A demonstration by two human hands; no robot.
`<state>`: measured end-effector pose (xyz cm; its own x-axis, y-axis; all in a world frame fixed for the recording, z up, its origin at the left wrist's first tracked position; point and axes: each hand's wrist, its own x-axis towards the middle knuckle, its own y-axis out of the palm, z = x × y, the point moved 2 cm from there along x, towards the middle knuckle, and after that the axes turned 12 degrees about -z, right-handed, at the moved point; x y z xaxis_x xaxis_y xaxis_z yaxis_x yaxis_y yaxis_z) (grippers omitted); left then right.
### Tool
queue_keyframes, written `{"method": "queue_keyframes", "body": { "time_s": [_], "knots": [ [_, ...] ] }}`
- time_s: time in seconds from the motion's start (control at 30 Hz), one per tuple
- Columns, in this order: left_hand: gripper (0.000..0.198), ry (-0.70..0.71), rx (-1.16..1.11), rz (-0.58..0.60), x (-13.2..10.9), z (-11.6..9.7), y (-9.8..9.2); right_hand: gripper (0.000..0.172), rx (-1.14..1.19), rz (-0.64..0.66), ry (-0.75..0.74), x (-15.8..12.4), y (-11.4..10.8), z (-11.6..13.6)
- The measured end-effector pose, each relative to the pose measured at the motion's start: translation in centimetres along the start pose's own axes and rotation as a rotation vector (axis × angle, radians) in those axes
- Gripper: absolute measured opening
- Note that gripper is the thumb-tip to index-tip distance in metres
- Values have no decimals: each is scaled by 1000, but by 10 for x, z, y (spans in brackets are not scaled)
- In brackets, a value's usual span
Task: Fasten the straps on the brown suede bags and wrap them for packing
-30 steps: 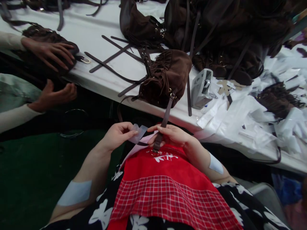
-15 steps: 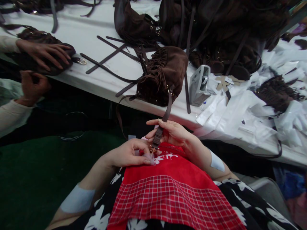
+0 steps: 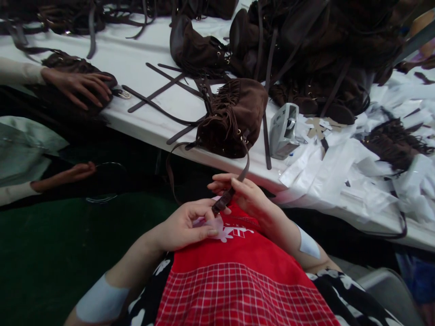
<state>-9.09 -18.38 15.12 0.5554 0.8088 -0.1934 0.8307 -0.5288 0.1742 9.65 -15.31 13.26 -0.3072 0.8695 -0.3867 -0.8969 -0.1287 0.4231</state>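
Note:
A dark brown fringed bag (image 3: 253,106) lies on its side at the table's near edge, its opening towards me. One of its straps (image 3: 245,165) runs down over the edge to my lap. My right hand (image 3: 251,194) grips this strap between thumb and fingers, the other fingers loosely curved. Close by, my left hand (image 3: 185,226) pinches a thin pinkish see-through wrap (image 3: 218,222) beside the strap's lower end. The buckle there is mostly hidden by my left fingers. A red apron (image 3: 238,258) covers my lap beneath both hands.
A white tape dispenser (image 3: 285,129) stands right of the bag, near crumpled white wrapping (image 3: 326,163). More brown bags (image 3: 312,54) are piled behind. Loose straps (image 3: 156,93) cross the white table (image 3: 136,74). At left, a co-worker's hand (image 3: 79,86) rests on another bag.
My left hand has shifted slightly and now covers the buckle; more of the pink wrap shows. The strap bends more. The co-worker's lower hand has moved down and right. The view has tilted slightly.

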Motion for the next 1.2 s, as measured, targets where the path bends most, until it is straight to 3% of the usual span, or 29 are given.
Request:
{"method": "queue_keyframes", "body": {
  "time_s": [0.1,0.2,0.37,0.47,0.6,0.8,0.87,0.97,1.2],
  "knots": [
    [12,22,161,-24,0,-4,-6,26,-186,-54,-77,1,-7,-2],
    [15,36,200,-119,-2,-3,-15,29,-139,-37,26,2,-11,-10],
    [12,-44,-91,-500,0,11,-37,39,84,-27,151,1,-6,-11],
    [14,-114,-202,-577,6,18,-39,37,154,-26,176,0,-2,-7],
    [17,-235,-278,-499,18,21,-21,34,189,-20,181,-1,-1,-5],
    [42,-551,-616,65,24,24,14,30,244,6,146,-2,-2,-6],
    [42,-566,-675,144,25,21,18,27,275,2,136,-3,-2,-5],
    [37,-521,-669,139,25,18,18,24,313,11,114,-4,-2,-2],
    [28,-508,-543,-3,28,15,20,23,332,-9,94,-1,-10,-1]
  ]
}}
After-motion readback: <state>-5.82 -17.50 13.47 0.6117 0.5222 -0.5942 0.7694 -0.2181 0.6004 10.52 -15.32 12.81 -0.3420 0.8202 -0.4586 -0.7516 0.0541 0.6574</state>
